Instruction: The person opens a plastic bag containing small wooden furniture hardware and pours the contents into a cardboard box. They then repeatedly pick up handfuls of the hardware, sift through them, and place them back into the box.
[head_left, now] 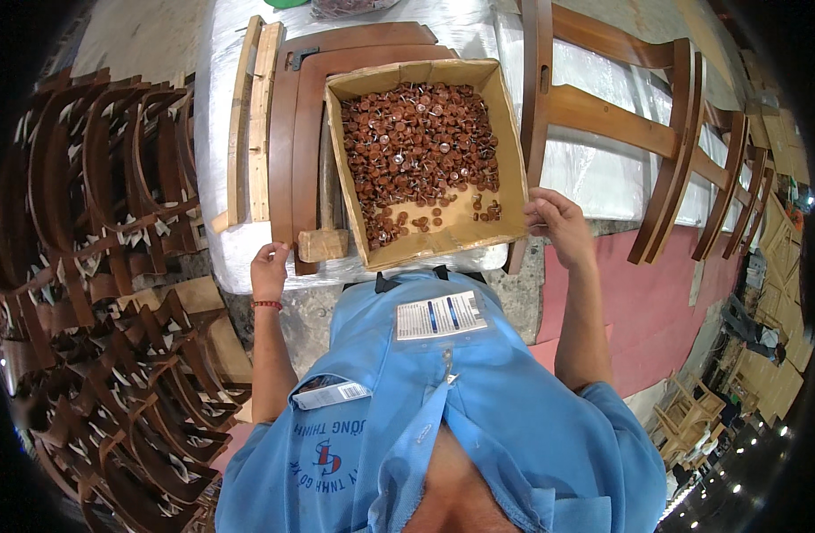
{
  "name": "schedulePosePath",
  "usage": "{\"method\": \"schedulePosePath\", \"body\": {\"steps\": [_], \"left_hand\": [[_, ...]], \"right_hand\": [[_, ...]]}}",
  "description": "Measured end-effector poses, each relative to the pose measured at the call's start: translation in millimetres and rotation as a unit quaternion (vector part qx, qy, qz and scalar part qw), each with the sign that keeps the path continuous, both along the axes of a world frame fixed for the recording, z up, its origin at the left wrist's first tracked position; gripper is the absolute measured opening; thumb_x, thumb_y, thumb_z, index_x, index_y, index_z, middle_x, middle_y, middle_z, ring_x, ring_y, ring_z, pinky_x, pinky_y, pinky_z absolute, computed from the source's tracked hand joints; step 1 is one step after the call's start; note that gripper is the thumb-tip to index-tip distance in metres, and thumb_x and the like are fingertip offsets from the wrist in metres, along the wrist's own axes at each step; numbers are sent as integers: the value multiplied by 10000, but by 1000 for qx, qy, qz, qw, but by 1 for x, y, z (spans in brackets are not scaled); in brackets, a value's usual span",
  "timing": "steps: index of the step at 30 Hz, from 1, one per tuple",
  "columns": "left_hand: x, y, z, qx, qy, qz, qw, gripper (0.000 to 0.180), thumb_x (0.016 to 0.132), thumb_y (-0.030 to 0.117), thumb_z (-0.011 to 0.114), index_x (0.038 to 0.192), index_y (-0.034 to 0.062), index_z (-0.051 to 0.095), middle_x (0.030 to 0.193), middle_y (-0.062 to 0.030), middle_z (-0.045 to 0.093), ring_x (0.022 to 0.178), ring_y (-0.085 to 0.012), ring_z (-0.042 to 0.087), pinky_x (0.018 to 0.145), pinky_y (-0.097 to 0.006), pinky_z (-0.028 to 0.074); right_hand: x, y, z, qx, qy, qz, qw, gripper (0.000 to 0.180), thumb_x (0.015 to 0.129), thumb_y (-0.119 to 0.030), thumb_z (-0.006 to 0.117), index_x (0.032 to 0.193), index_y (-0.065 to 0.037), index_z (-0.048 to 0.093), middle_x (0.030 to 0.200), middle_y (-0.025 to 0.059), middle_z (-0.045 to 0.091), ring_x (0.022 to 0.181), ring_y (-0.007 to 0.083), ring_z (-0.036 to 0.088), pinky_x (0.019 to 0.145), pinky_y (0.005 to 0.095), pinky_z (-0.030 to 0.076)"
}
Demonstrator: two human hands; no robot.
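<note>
A cardboard box (517,160) sits in front of me, holding a heap of brown round-headed nail-on furniture glides (416,133). Its near floor is partly bare, with a few loose glides on it. My right hand (558,226) is at the box's near right corner, fingers curled in beside its wall; anything in them is hidden. My left hand (269,271) has its fingers bent together at the near end of a curved brown wooden piece (294,160); what they hold, if anything, cannot be made out. Between that piece and the box lies a wooden mallet (324,244), its head toward me.
Two pale wooden strips (247,124) lie left on the plastic-wrapped work surface (214,53). Brown chair frames (612,115) stand along the right. Many curved brown chair parts (105,204) are stacked at the left. Pink sheeting (638,302) covers floor to the right.
</note>
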State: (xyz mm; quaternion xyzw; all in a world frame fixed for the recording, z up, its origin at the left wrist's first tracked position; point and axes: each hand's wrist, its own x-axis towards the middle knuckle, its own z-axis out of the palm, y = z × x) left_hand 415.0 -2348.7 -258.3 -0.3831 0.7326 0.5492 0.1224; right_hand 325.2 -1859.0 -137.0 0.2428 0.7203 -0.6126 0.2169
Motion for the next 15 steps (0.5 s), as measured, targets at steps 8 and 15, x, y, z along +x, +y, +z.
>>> {"method": "schedulePosePath", "body": {"steps": [8, 15], "left_hand": [[5, 3, -9, -109, 0, -94, 990, 250, 820, 198, 689, 936, 24, 553, 606, -45, 561, 534, -115, 489, 506, -291, 397], [-9, 3, -7, -161, -7, -121, 980, 308, 783, 226, 721, 811, -5, 518, 628, -101, 576, 586, -181, 551, 566, -328, 451]], "right_hand": [[-14, -52, -9, 101, 41, 244, 964, 308, 912, -136, 523, 1194, -29, 590, 1015, 151, 667, 897, 218, 648, 795, 319, 515], [-34, -195, -60, 173, 122, 665, 717, 474, 815, -351, 625, 1217, -104, 582, 1053, 218, 642, 1020, 362, 601, 894, 441, 473]]}}
